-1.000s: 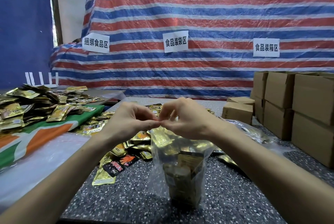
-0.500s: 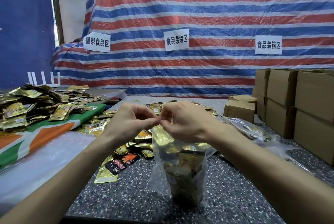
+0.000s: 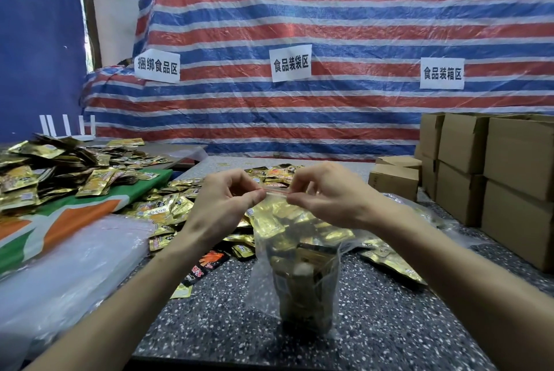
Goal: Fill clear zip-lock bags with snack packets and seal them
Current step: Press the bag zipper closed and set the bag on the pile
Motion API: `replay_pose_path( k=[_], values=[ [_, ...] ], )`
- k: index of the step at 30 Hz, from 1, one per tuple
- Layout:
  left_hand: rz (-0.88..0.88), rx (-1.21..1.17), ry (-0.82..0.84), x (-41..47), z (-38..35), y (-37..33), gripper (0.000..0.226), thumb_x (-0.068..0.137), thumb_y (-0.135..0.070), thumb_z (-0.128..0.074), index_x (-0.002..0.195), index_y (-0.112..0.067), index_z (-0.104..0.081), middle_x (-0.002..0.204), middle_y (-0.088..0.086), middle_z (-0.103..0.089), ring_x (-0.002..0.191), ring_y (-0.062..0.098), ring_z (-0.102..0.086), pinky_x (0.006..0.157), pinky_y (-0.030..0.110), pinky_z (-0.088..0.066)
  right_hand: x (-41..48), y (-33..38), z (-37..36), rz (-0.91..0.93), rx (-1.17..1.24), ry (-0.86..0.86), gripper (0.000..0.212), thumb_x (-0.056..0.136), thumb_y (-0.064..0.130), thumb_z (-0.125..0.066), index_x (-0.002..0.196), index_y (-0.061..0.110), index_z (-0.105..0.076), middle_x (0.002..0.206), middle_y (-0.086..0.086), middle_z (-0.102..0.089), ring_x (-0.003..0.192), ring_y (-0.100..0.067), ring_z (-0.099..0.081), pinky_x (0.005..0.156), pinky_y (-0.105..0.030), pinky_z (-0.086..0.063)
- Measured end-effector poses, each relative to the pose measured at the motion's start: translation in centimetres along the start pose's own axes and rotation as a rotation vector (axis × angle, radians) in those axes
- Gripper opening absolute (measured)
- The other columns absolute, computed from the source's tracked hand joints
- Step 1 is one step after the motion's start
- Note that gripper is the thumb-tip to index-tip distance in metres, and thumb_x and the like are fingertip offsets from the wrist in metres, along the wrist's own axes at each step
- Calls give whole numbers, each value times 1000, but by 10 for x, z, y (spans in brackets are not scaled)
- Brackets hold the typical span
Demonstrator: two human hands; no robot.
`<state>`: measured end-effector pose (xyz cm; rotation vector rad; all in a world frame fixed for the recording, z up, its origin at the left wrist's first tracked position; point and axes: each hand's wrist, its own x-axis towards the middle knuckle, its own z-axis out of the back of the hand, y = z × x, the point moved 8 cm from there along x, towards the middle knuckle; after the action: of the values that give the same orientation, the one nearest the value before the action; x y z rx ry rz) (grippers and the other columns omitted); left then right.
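A clear zip-lock bag (image 3: 302, 274) stuffed with gold snack packets stands upright on the speckled table (image 3: 389, 325), straight in front of me. My left hand (image 3: 221, 202) pinches the left end of its zip strip between thumb and fingers. My right hand (image 3: 326, 193) pinches the strip a short way to the right, so a bare stretch of zip shows between them. Loose gold snack packets (image 3: 168, 208) lie scattered behind and left of the bag, and a black packet (image 3: 207, 265) lies near my left forearm.
A big heap of gold packets (image 3: 45, 172) covers a green and orange sheet (image 3: 60, 220) at the left. Clear plastic bags (image 3: 69, 274) are stacked at the near left. Cardboard boxes (image 3: 491, 166) stand at the right, and a striped tarp (image 3: 299, 26) hangs behind.
My two hands have drawn apart along the top of the bag; their fingertips met a second ago and now a stretch of zip strip shows between them.
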<state>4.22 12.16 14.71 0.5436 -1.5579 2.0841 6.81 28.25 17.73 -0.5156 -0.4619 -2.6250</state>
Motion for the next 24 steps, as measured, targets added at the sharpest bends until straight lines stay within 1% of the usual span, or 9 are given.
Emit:
replay_pose_path(
  k=[3, 5, 7, 10, 12, 16, 19, 22, 24],
  values=[
    [0, 0, -7, 0, 0, -1, 12, 84, -4, -75, 75, -10, -69, 71, 3, -70, 66, 12, -64, 71, 40, -56, -7, -11, 1, -7, 27, 16, 12, 93, 38, -66, 81, 34, -65, 80, 18, -62, 81, -7, -61, 78, -44, -55],
    [-5, 3, -14, -1, 1, -1, 11, 84, -4, -75, 76, -9, -70, 75, 7, -72, 71, 21, -68, 73, 40, -57, -11, -16, 3, -9, 39, 16, 16, 93, 37, -66, 78, 38, -62, 82, 17, -63, 80, -5, -60, 77, -44, -56],
    [-7, -1, -27, -1, 3, -1, 11, 84, -5, -75, 76, -10, -70, 76, 10, -72, 70, 25, -67, 68, 36, -56, -16, -23, 5, -20, 42, 13, 17, 93, 36, -67, 77, 39, -61, 82, 16, -65, 77, -3, -61, 75, -42, -56],
    [-23, 3, -28, -1, 6, -1, 14, 83, -5, -75, 73, -13, -69, 73, 8, -73, 62, 10, -63, 52, 16, -46, -23, -33, 9, -43, 68, 11, 11, 93, 34, -68, 82, 31, -68, 83, 12, -68, 76, -5, -63, 74, -39, -56],
    [-23, 4, -24, -1, 6, -1, 15, 83, -5, -75, 73, -15, -69, 72, 8, -73, 59, 6, -62, 50, 13, -43, -27, -37, 11, -46, 86, 11, 11, 93, 33, -68, 83, 29, -69, 83, 12, -68, 77, -6, -63, 74, -37, -56],
    [-26, 15, -13, 0, 7, -1, 14, 84, -6, -75, 74, -14, -69, 72, 7, -71, 59, 5, -60, 52, 16, -44, -33, -43, 16, -62, 95, -1, 9, 93, 33, -67, 84, 30, -68, 85, 11, -68, 81, -8, -61, 75, -36, -55],
    [-29, 1, -12, -1, 9, -1, 15, 84, -4, -74, 73, -15, -69, 72, 5, -72, 60, 5, -62, 53, 15, -45, -40, -47, 18, -74, 91, 9, 9, 93, 33, -66, 84, 30, -67, 88, 10, -68, 83, -9, -62, 76, -36, -55],
    [-34, 12, -5, -1, 10, -1, 14, 83, -5, -74, 74, -15, -70, 72, 2, -72, 62, 6, -64, 55, 16, -48, -45, -50, 20, -83, 102, 3, 10, 93, 32, -66, 89, 23, -70, 88, 7, -68, 83, -11, -62, 78, -38, -56],
    [-38, 27, -11, -1, 11, 0, 13, 83, -6, -75, 75, -15, -70, 74, 5, -72, 65, 10, -65, 56, 18, -49, -47, -52, 22, -90, 111, -7, 12, 93, 32, -67, 91, 21, -72, 86, 6, -69, 81, -11, -63, 78, -38, -56]
  ],
)
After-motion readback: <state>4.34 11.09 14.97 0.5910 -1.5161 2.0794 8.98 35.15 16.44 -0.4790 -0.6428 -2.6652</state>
